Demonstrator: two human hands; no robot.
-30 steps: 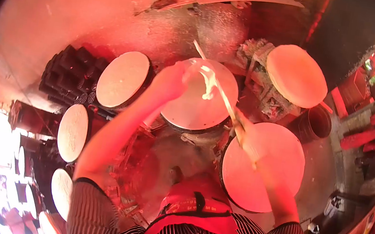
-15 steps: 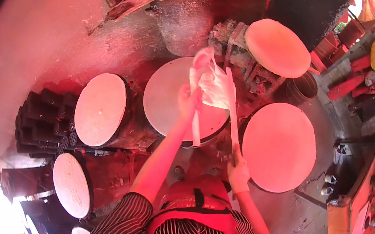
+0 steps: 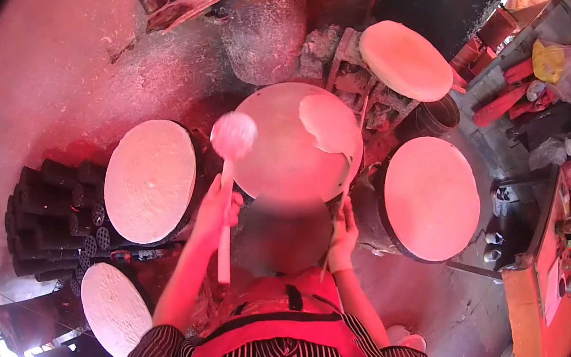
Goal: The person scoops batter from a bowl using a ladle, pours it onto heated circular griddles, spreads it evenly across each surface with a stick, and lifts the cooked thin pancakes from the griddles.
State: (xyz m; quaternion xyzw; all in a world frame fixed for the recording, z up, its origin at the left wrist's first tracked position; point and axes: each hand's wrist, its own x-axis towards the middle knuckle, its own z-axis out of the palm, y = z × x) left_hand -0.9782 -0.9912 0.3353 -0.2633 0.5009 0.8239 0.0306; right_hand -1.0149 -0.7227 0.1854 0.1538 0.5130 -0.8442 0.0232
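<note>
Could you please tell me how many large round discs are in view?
5: the centre disc, the left disc, the lower-left disc, the right disc and the upper-right disc. Others may be hidden at lower left.

Left: stacked black, cylindrical, perforated briquettes [image 3: 51,208]. Upper right: crumpled yellow plastic bag [image 3: 547,62]. Right: orange-sided table [image 3: 524,318].

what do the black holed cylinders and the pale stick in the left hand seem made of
Black holed cylinders: probably pressed coal, matte; dull dark sides, round perforations. Pale straight stick in left hand: perhaps wood or plastic, smooth-looking; even-coloured, no grain visible.
</note>
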